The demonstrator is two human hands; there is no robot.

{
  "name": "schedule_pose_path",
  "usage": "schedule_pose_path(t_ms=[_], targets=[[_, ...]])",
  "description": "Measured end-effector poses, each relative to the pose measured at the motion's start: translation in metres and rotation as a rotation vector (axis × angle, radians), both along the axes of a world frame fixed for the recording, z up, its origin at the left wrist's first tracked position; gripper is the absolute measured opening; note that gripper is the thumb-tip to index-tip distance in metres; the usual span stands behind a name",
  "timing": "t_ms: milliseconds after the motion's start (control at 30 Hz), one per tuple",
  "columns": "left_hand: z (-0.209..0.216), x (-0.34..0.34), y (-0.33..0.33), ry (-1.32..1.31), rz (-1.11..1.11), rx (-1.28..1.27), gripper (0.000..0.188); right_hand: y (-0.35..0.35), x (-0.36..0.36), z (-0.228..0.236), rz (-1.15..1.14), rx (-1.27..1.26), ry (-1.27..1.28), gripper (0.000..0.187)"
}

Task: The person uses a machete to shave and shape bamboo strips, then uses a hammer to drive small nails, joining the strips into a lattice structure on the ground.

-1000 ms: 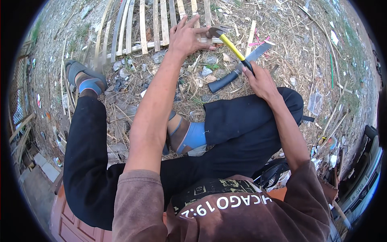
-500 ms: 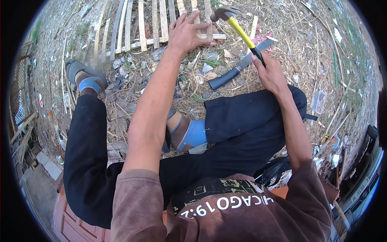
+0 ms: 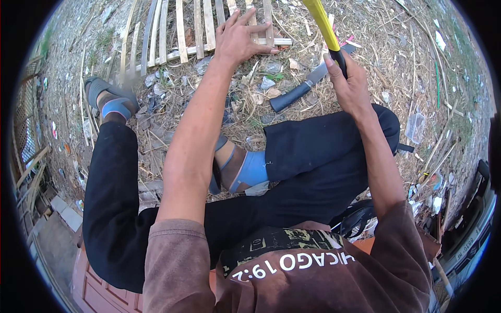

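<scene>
My right hand (image 3: 350, 83) is closed around the black grip of a hammer (image 3: 322, 23). Its yellow handle points up and away, and the head lies beyond the top edge of the view. At the top centre, my left hand (image 3: 236, 43) lies with fingers spread over the near end of a frame of thin wooden slats (image 3: 210, 26). The slats cross a wooden strip (image 3: 283, 41) that runs along their near ends. Between my hands, a large knife (image 3: 291, 99) with a black handle rests on the ground, its blade partly behind my right hand.
Dry straw, stones and litter cover the ground. My bent leg (image 3: 323, 141) lies close below the knife, and a sandalled foot (image 3: 112, 96) is at the left. A clear plastic container (image 3: 415, 128) lies at the right. Part of a vehicle (image 3: 469, 245) shows at the lower right.
The hammer has swung up and away, its head passing out of view and its handle now steeper. My left hand stays on the slats, with barely any shift.
</scene>
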State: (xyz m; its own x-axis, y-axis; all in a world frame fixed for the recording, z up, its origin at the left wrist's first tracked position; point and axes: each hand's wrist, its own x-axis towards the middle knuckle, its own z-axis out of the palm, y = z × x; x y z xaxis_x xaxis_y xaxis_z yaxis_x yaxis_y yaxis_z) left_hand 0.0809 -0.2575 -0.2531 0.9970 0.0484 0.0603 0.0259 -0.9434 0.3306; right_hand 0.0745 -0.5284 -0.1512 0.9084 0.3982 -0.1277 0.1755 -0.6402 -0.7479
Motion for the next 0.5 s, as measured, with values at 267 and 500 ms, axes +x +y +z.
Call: schedule_pose_path(t_ms=[267,500], targets=[[-0.002,-0.003,0.004,0.045,0.004,0.019,0.081,0.003,0.001,-0.001,-0.045,0.037,0.037,0.030],[0.007,0.005,0.002,0.083,-0.027,0.054,0.080,-0.007,0.002,-0.019,0.147,-0.313,-0.074,0.030]])
